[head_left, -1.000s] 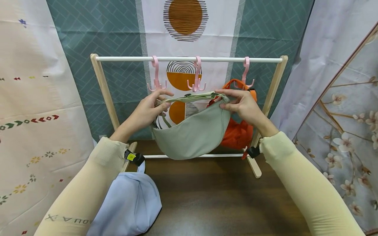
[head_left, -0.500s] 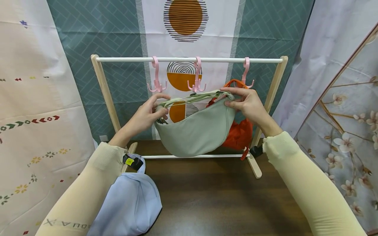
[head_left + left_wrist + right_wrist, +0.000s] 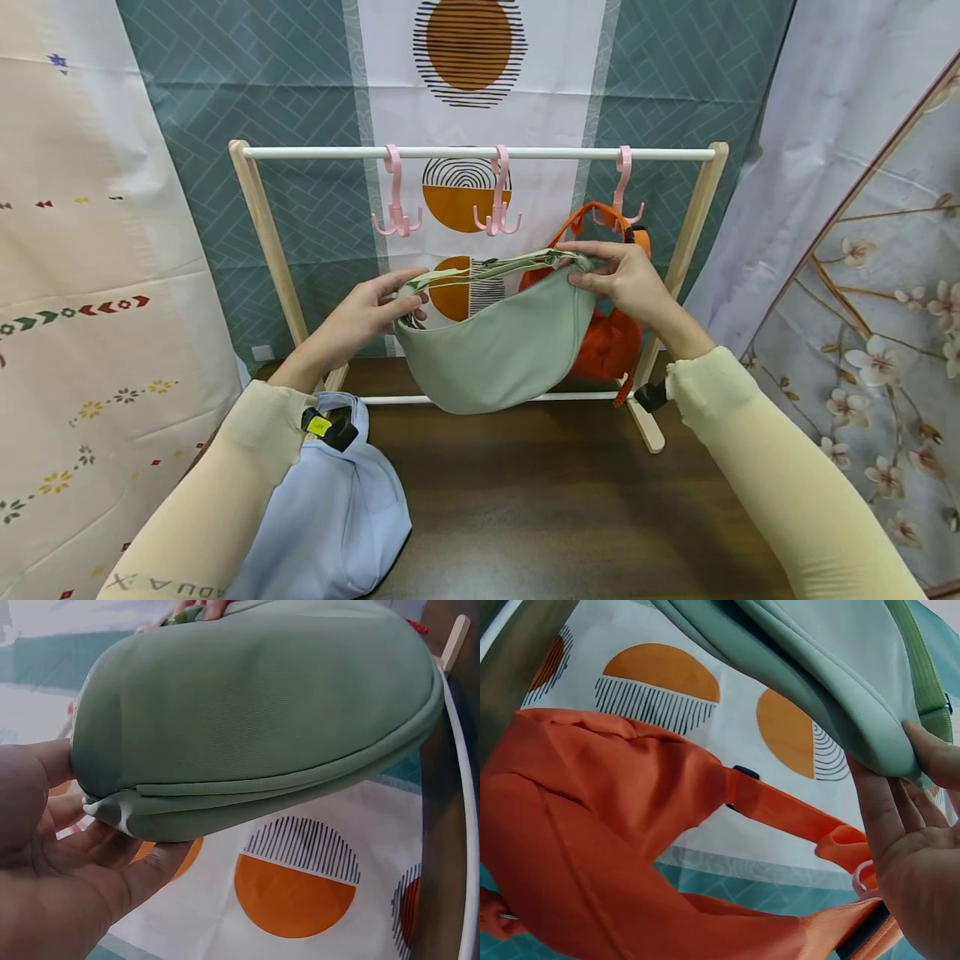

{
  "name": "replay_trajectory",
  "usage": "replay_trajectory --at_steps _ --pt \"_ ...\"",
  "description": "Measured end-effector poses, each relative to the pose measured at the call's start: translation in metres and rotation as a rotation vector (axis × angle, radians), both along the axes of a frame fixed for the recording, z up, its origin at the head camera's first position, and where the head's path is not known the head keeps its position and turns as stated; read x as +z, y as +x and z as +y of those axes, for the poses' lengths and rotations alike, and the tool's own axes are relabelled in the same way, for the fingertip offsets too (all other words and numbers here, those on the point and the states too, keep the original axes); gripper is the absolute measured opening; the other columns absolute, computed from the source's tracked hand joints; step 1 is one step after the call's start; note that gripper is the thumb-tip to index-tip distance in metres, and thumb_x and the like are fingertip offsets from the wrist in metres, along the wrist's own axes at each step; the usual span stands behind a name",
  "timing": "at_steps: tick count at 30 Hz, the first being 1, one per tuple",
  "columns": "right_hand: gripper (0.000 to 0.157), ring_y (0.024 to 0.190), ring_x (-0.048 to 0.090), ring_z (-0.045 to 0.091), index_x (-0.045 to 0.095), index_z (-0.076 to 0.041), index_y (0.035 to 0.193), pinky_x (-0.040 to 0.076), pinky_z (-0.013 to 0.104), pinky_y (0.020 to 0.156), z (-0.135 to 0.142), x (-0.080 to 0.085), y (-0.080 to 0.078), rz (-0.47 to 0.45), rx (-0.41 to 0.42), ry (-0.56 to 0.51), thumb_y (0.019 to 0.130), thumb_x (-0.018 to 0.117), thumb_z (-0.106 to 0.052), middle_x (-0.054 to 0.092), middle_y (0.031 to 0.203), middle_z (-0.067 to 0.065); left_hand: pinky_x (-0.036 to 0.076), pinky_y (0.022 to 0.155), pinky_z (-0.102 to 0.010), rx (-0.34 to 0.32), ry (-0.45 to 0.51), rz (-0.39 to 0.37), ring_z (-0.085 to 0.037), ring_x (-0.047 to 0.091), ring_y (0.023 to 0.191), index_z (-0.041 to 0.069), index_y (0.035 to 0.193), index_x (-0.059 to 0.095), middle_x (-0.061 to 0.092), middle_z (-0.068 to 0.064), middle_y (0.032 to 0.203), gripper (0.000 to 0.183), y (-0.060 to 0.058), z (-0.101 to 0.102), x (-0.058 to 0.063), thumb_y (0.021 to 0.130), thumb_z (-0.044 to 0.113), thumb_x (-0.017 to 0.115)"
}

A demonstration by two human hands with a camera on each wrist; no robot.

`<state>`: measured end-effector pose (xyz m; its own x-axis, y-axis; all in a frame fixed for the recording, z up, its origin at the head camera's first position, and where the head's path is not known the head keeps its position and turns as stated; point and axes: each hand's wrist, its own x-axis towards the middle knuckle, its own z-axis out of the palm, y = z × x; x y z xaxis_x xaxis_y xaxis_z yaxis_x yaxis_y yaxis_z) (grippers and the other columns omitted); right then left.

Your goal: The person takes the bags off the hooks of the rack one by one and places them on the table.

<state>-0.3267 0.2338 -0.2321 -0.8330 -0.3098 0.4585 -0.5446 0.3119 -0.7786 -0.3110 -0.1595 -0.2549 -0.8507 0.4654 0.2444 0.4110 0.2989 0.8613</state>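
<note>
A sage-green crescent shoulder bag [image 3: 495, 342] hangs in the air between both hands, in front of the rack. Its upper left end is pinched by my left hand [image 3: 367, 312], with the thumb on the near side. My right hand [image 3: 626, 279] grips the upper right end between thumb and fingers. The green strap [image 3: 498, 268] runs loosely across the top from end to end. In the left wrist view, fingers of my left hand [image 3: 90, 855] curl round the bag's corner. Close up, the right hand [image 3: 915, 817] holds the other tip beside the strap.
Three pink hooks [image 3: 498, 196] hang from the rack's white bar [image 3: 315, 153]. An orange-red bag [image 3: 611, 342] hangs on the right hook, behind my right hand. At lower left a light-blue bag [image 3: 337, 508] lies on the dark wooden table [image 3: 555, 500], below my left forearm.
The green bag first shifted slightly right and then came down a little. Its left end, with my left hand, dropped more than the right. Both hands kept their hold.
</note>
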Motion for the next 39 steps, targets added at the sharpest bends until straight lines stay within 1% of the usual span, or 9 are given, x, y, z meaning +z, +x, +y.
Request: replay_trajectory --at_steps 4,9,16,19,22,26,29,34,39 --pt "0.044 0.066 0.062 0.017 0.067 -0.015 0.142 0.048 0.025 0.06 0.002 -0.007 0.001 -0.045 0.006 0.069 0.099 0.072 -0.008 0.069 0.121 0.01 0.051 0.101 -0.049 -0.002 0.026 -0.044 -0.025 0.065 0.115 0.014 0.161 0.041 0.061 -0.017 0.138 0.053 -0.004 -0.003 -0.01 0.11 0.022 0.055" --pt "0.047 0.076 0.064 0.016 0.061 -0.012 0.147 0.055 0.026 0.07 0.006 -0.017 0.003 -0.114 0.053 0.121 0.101 0.07 -0.011 0.063 0.131 0.014 0.05 0.095 -0.042 -0.021 0.049 -0.074 -0.024 0.064 0.113 0.014 0.158 0.045 0.06 -0.016 0.137 0.051 -0.006 -0.006 -0.022 0.11 0.026 0.055" --pt "0.049 0.079 0.057 0.018 0.059 -0.006 0.147 0.052 0.03 0.068 0.01 -0.04 0.005 -0.162 0.104 0.164 0.1 0.07 -0.009 0.06 0.098 0.01 0.04 0.073 -0.03 -0.028 0.045 -0.09 -0.023 0.061 0.106 0.012 0.154 0.051 0.063 -0.013 0.13 0.048 -0.007 -0.009 -0.041 0.11 0.028 0.056" --pt "0.049 0.082 0.06 0.019 0.059 -0.005 0.147 0.055 0.029 0.071 0.009 -0.048 0.005 -0.183 0.112 0.165 0.1 0.07 -0.01 0.065 0.103 0.009 0.04 0.072 -0.03 -0.04 0.051 -0.114 -0.024 0.061 0.105 0.013 0.154 0.052 0.063 -0.013 0.129 0.046 -0.007 -0.01 -0.049 0.11 0.028 0.056" --pt "0.049 0.088 0.063 0.022 0.059 -0.006 0.147 0.058 0.029 0.076 0.008 -0.055 0.006 -0.206 0.11 0.164 0.1 0.07 -0.011 0.068 0.118 0.015 0.046 0.08 -0.031 -0.048 0.058 -0.138 -0.024 0.061 0.11 0.015 0.153 0.053 0.063 -0.013 0.129 0.046 -0.008 -0.01 -0.056 0.109 0.029 0.056" --pt "0.051 0.102 0.062 0.024 0.059 -0.007 0.148 0.057 0.031 0.083 0.008 -0.064 0.007 -0.229 0.104 0.167 0.099 0.072 -0.014 0.064 0.133 0.022 0.052 0.092 -0.035 -0.046 0.056 -0.17 -0.026 0.062 0.113 0.015 0.153 0.053 0.063 -0.013 0.131 0.046 -0.01 -0.011 -0.064 0.11 0.03 0.056" --pt "0.052 0.109 0.061 0.025 0.059 -0.008 0.148 0.057 0.032 0.085 0.008 -0.072 0.006 -0.248 0.115 0.159 0.099 0.073 -0.014 0.058 0.144 0.022 0.052 0.093 -0.037 -0.044 0.048 -0.193 -0.029 0.062 0.115 0.015 0.153 0.052 0.063 -0.012 0.131 0.046 -0.011 -0.012 -0.07 0.11 0.03 0.056" --pt "0.051 0.103 0.059 0.025 0.059 -0.01 0.148 0.057 0.033 0.075 0.009 -0.083 0.006 -0.262 0.121 0.149 0.099 0.073 -0.015 0.055 0.146 0.02 0.053 0.091 -0.036 -0.049 0.041 -0.209 -0.033 0.061 0.117 0.014 0.152 0.054 0.065 -0.012 0.128 0.045 -0.011 -0.012 -0.078 0.109 0.028 0.056" --pt "0.054 0.092 0.065 0.022 0.058 -0.008 0.149 0.06 0.037 0.078 0.011 -0.09 0.01 -0.314 0.109 0.121 0.098 0.073 -0.013 0.054 0.145 0.021 0.05 0.08 -0.028 -0.066 0.031 -0.207 -0.026 0.061 0.109 0.011 0.152 0.053 0.066 -0.011 0.126 0.045 -0.012 -0.01 -0.083 0.11 0.026 0.056"
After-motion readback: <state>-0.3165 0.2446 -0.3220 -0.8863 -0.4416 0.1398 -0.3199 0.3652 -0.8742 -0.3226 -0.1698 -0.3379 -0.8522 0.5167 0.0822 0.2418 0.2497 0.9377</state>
